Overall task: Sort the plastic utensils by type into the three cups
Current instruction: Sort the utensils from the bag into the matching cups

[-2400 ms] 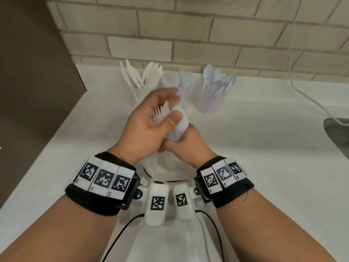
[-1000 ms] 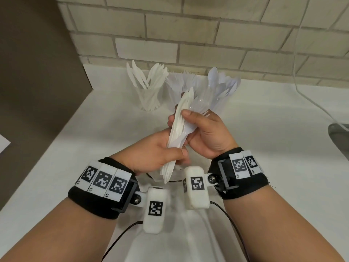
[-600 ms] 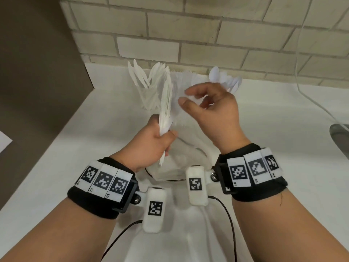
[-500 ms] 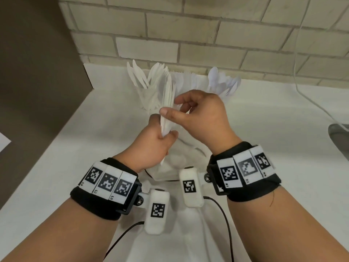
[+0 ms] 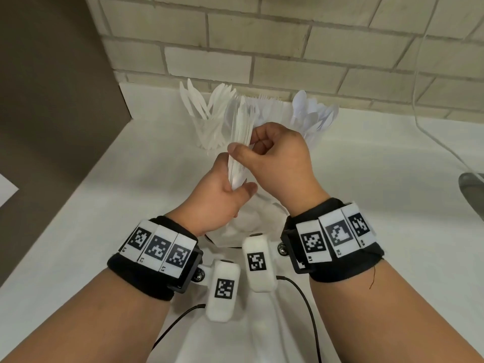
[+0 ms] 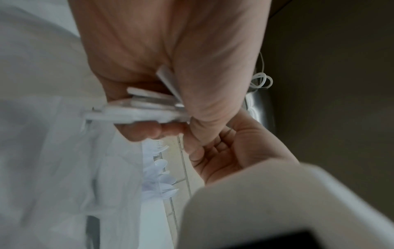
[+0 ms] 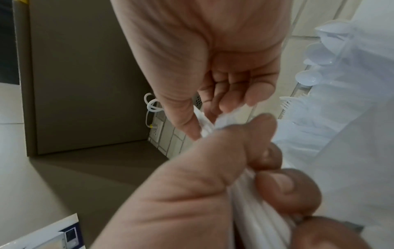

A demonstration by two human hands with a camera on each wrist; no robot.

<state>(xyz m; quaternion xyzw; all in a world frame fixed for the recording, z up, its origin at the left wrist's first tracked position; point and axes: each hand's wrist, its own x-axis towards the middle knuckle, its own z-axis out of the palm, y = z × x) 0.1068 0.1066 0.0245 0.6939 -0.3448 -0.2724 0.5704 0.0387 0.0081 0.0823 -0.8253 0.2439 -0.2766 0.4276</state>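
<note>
The left hand (image 5: 217,197) clenches a bunch of white knives (image 5: 239,148) by the handles, blades up, so the stack stays squared and fanned within reach of the other hand. The right hand (image 5: 277,163) pinches the bunch partway up between thumb and curled fingers, likely to steady it or peel off a piece; which, I cannot tell. Both work above an open bag (image 5: 248,224) on the desk (image 5: 91,231), probably the unsorted supply. At the back stand three cups: knives in the left cup (image 5: 207,132), forks in the middle cup (image 5: 269,111), spoons in the right cup (image 5: 314,121). The bunch sits just in front of the knife cup, its likely destination.
</note>
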